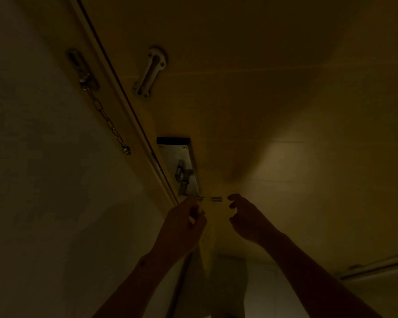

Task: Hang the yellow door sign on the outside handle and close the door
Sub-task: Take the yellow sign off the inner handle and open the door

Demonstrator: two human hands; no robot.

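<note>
2 hands raised below the door lock [182,171]: left hand [184,222] seemingly pinching the sign [208,226], right hand [248,220] half-open, empty.

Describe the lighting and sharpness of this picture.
Head view: very dim and yellow-brown; both hands, left and right, are near silhouettes; the door sign is faint; the chain and lock plate stay legible; wide-angle lens bends the door edge.

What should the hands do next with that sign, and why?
Probably pull the door open first. The left hand pinches the yellow door sign just below the inside handle, the right hand is open beside it, and the door looks shut, so the outside handle is out of reach.
</note>
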